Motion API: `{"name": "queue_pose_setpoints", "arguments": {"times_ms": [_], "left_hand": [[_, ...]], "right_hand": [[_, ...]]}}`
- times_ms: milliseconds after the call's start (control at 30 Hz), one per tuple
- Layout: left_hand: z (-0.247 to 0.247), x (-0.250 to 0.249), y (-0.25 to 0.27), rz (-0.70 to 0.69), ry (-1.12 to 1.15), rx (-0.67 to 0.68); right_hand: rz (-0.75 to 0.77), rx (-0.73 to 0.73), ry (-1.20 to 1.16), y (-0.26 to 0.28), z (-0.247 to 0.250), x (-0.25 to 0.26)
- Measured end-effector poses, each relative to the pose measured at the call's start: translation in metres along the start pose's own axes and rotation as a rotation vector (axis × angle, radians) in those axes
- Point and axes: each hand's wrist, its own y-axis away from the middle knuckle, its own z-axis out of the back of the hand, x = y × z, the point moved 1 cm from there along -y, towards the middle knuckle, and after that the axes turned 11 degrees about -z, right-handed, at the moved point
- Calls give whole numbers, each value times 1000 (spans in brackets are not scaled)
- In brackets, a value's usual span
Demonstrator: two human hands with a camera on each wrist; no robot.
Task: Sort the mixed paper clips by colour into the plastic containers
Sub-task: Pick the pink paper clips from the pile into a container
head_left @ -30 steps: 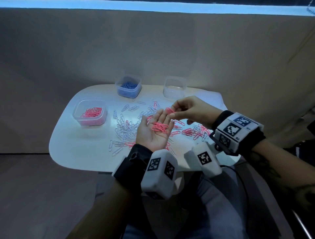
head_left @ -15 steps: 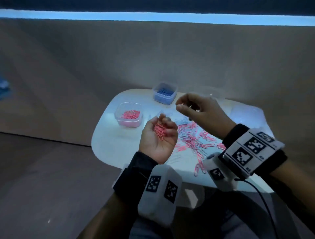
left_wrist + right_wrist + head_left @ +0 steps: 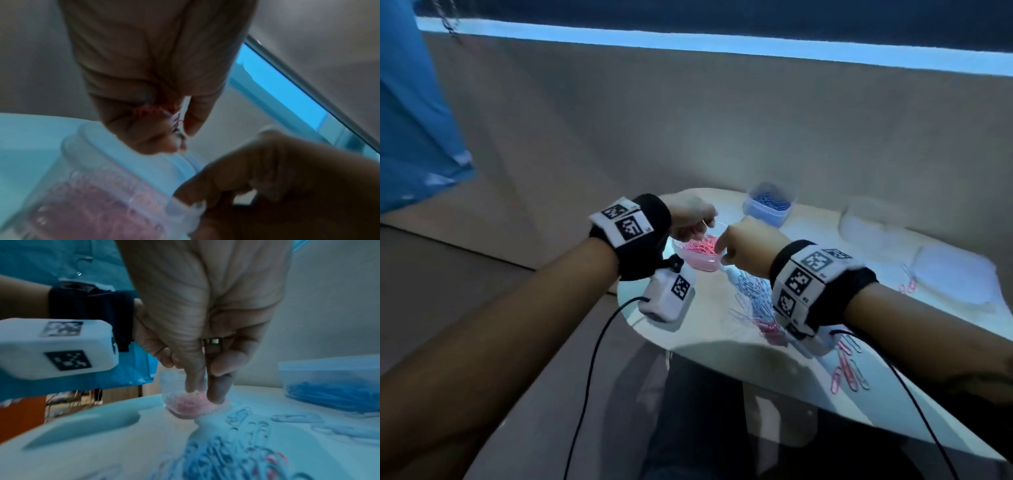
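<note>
Both hands are over the pink container (image 3: 697, 255), which stands on the white worktop (image 3: 709, 329) near its left edge and already holds a heap of pink paper clips (image 3: 700, 247).

The left hand (image 3: 690, 214) hangs above the far side of the container with its fingers bent inward. In the left wrist view, its grip closes around a small bunch of pink clips (image 3: 152, 109), which shows between the curled fingers and the thumb, directly over the container's rim.

The right hand (image 3: 748, 248) is at the near right side of the same container. In the right wrist view, its thumb and forefinger point down together toward the pink heap, their tips close to each other. The picture is blurred there, so it cannot be told if this grip has a clip in it.

To the right of the pink container lies the mixed pile of clips (image 3: 755, 301), mostly pale blue with some pink ones. Farther back stands the blue container (image 3: 768, 205) with blue clips inside. A clear container (image 3: 866, 219) stands at the far right, and a few loose pink clips (image 3: 847, 371) lie near the front edge.
</note>
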Motion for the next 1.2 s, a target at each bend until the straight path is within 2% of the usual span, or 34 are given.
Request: {"name": "queue_pose_setpoints", "arguments": {"times_ms": [100,200,267,367,433,500,567,667,733,800,867,933,1000,1133,1200], "left_hand": [[-10,5,-5,-2,-67,84],[-12,-1,2,-79,-191,66],[-6,-3,8,-128,-204,1],[6,6,16,-210,-266,-228],[10,17,17,-136,-420,-265],[7,23,17,-24,-460,-192],[5,24,15,1,-471,-167],[8,20,16,-4,-555,-196],[7,15,20,18,-647,-194],[1,4,26,-5,-906,-239],[-14,-14,35,-125,-1072,-344],[-36,-33,43,-272,-1042,-376],[-61,-45,43,-360,-990,-256],[-114,-42,32,-337,-845,241],[-132,-35,27,-333,-836,322]], "right_hand": [[36,-44,86,8,-2,1],[44,-72,136,12,-3,1],[47,-77,153,16,-4,3],[34,-56,110,15,-5,2],[24,-48,70,11,-5,1],[19,-17,11,11,-4,-1],[2,58,-118,14,2,-9],[-122,45,-352,24,24,-39],[-240,-16,-366,29,37,-71],[-359,24,-301,38,43,-102],[-446,136,-211,47,39,-125],[-461,221,-95,56,30,-137],[-424,227,14,62,18,-139],[-330,245,83,65,-4,-136],[-308,280,126,64,-14,-135]]}}
